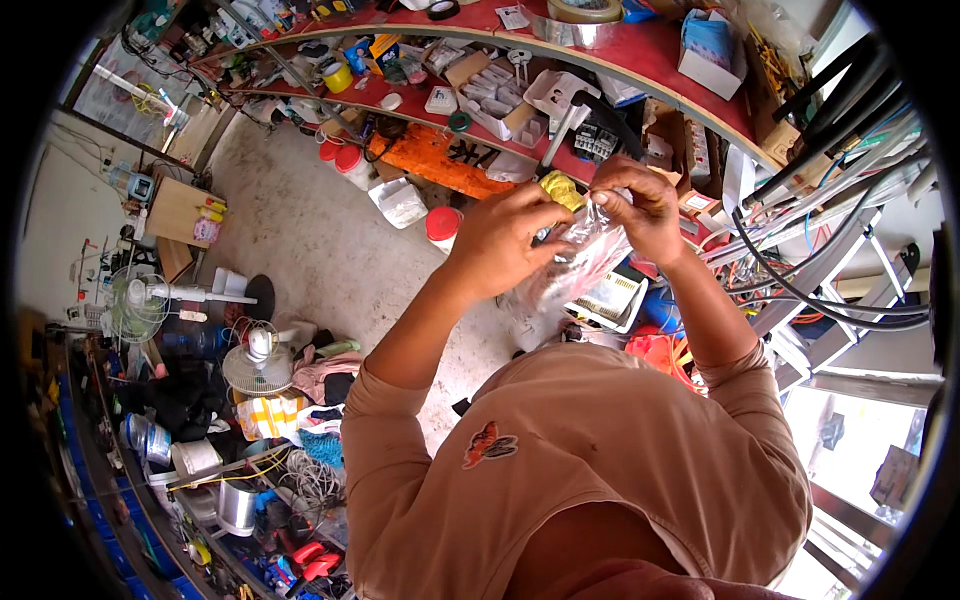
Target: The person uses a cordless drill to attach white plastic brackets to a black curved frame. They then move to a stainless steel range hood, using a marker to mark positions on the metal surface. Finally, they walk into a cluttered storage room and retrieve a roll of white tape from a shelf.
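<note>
i'm at the opening step: my left hand point(500, 240) and right hand point(640, 205) are both pinched tight on the mouth of a clear plastic bag point(575, 265), held up over the red shelf point(420, 105). something yellow point(560, 187) sits at the top between my fingers; the rest of the contents i can't tell. next, i judge, calls for spreading the mouth gently.
</note>
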A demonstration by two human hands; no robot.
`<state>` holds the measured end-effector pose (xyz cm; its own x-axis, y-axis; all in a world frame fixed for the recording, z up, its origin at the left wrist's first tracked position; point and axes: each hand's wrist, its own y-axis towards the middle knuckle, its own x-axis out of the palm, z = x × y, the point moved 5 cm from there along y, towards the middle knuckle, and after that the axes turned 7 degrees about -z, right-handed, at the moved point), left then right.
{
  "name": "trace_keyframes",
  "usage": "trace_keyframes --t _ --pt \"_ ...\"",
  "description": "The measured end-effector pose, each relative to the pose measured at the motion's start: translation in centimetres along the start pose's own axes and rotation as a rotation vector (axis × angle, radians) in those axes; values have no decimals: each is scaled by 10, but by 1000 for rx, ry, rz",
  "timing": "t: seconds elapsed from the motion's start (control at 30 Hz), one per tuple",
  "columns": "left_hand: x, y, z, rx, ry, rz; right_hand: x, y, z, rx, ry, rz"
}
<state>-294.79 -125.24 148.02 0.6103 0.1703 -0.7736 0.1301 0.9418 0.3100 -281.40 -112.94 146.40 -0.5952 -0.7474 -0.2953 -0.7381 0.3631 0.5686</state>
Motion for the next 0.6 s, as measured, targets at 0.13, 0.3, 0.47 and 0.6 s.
trace_keyframes --t 0.13,0.3,0.47,0.6 --pt "19 -4 0 -79 87 -1 10 -4 6 45 -53 17" --pt "25 -11 -6 -165 221 61 21 1 5 86 -92 22" --pt "29 -14 -16 -160 289 17 32 -7 18 154 35 56" --pt "44 -22 -20 -209 275 -47 38 -14 23 195 67 33"
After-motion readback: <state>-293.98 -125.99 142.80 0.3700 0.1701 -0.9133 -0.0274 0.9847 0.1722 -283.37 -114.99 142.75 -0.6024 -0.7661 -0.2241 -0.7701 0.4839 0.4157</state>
